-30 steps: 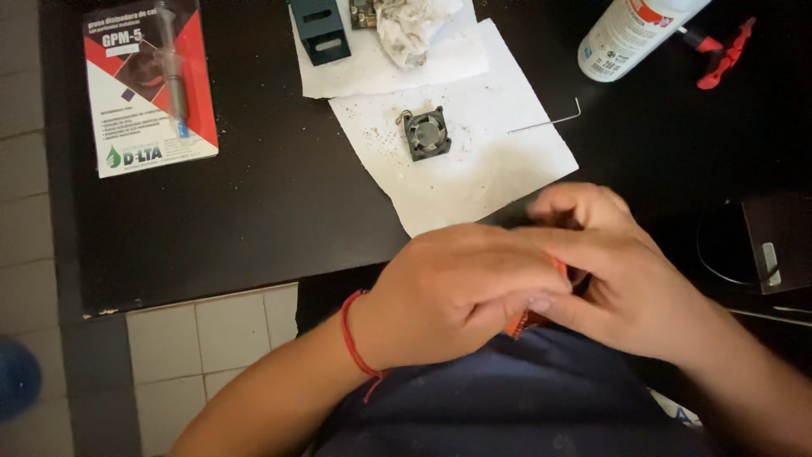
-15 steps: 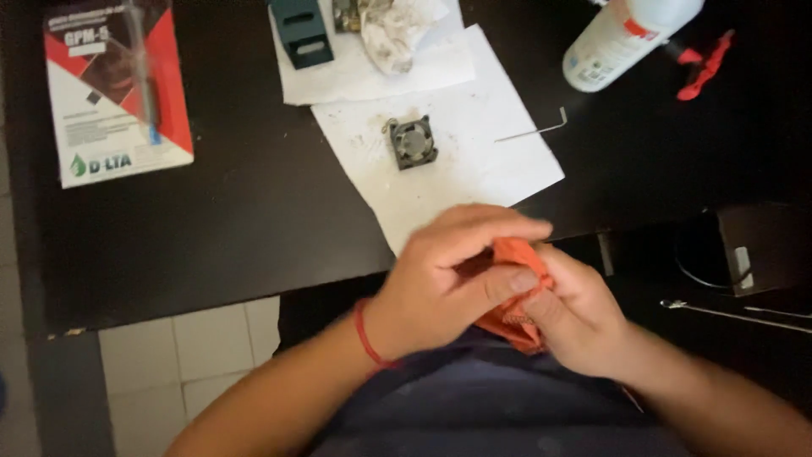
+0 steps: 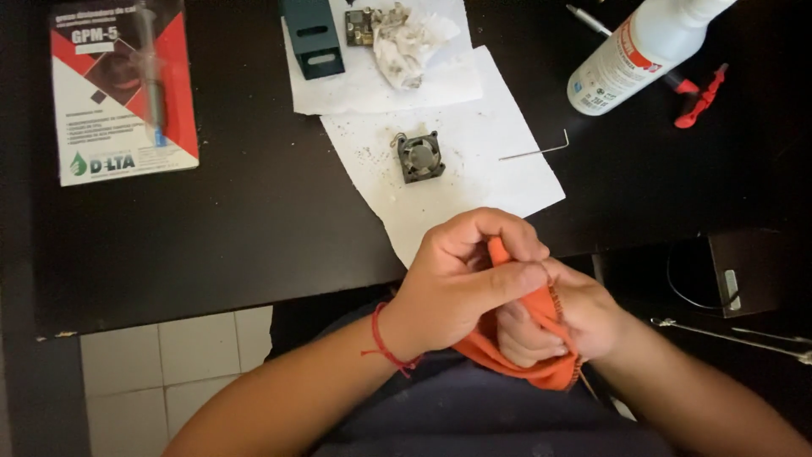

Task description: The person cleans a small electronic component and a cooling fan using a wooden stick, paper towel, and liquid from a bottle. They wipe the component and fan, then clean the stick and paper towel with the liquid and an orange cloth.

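A: Take the black desk [image 3: 254, 228] as the landmark. What's on it?

B: Two white paper sheets [image 3: 474, 169] at its middle, far side. On the nearer sheet sits a small dark square fan [image 3: 420, 156], a thin bent metal key [image 3: 534, 152] just right of it. A red-and-white card package [image 3: 123, 89] lies far left, a white spray bottle [image 3: 643, 55] far right with a red tool [image 3: 702, 97] beside it. A teal block [image 3: 311, 35], a crumpled tissue [image 3: 410, 42] and a small circuit board [image 3: 359, 27] sit at the far edge.

A: And the hands?

B: Off the desk's near edge, over the lap. The left hand [image 3: 457, 283] curls closed over an orange cloth [image 3: 516, 338]; the right hand [image 3: 567, 322] is wrapped in it, fingers bent, pinching its folds.

A: How would that cloth handle?

B: Light, soft, limp, I'd judge (it sags under the palms), so any bunched fold gives a hold. Nothing crowds it; the fan lies well apart.
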